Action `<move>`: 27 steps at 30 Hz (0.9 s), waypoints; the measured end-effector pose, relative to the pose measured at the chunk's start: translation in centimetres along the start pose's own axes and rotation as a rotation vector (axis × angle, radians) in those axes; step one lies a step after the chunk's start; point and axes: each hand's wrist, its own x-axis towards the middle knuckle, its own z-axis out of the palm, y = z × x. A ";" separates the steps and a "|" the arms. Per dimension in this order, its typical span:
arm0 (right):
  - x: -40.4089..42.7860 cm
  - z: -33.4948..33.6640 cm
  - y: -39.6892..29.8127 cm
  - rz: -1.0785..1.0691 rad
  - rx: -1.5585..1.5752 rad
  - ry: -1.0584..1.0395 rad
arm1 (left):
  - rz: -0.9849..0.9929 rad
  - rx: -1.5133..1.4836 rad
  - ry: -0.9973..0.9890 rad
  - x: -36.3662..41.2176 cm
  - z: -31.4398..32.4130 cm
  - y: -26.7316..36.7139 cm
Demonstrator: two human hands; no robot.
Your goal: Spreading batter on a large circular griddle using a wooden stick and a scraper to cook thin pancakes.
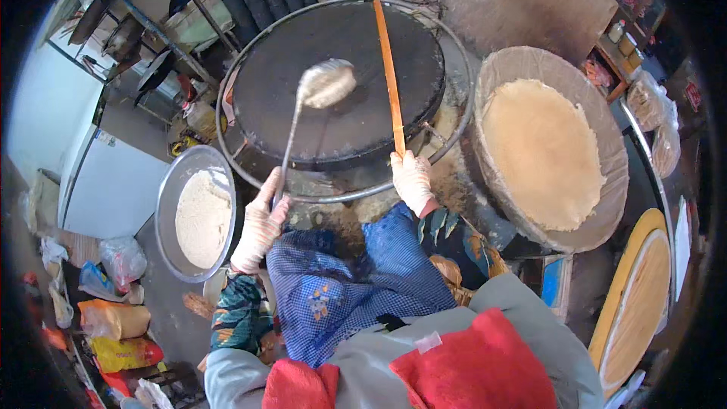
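A large round black griddle lies ahead of me, ringed by a metal hoop. My left hand, in a striped glove, grips the handle of a metal ladle; its bowl, coated with pale batter, is over the griddle and slightly blurred. My right hand, gloved too, holds the near end of a long, flat wooden strip, which reaches across the griddle to its far rim. At my left stands a metal basin of thick pale batter. Thin round flatbreads lie at the right.
The flatbreads rest in a wide, cloth-lined round container. Round wooden boards lean at the lower right. Plastic bags and packages sit at lower left, near a white cabinet. Pans occupy a rack at upper left.
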 end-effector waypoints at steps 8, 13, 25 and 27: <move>2.4 -0.6 3.5 -0.071 -0.031 0.004 | 0.355 1.049 -0.076 4.9 0.6 -6.4; 2.6 -0.1 4.1 -0.078 0.012 -0.006 | 0.340 1.037 -0.032 4.0 1.4 -5.7; 0.4 -7.3 -1.1 0.329 1.289 -0.202 | 0.428 0.513 0.125 3.9 3.4 -7.2; 0.6 -8.7 0.1 0.316 1.276 -0.289 | 0.474 0.376 0.132 2.9 4.5 -6.2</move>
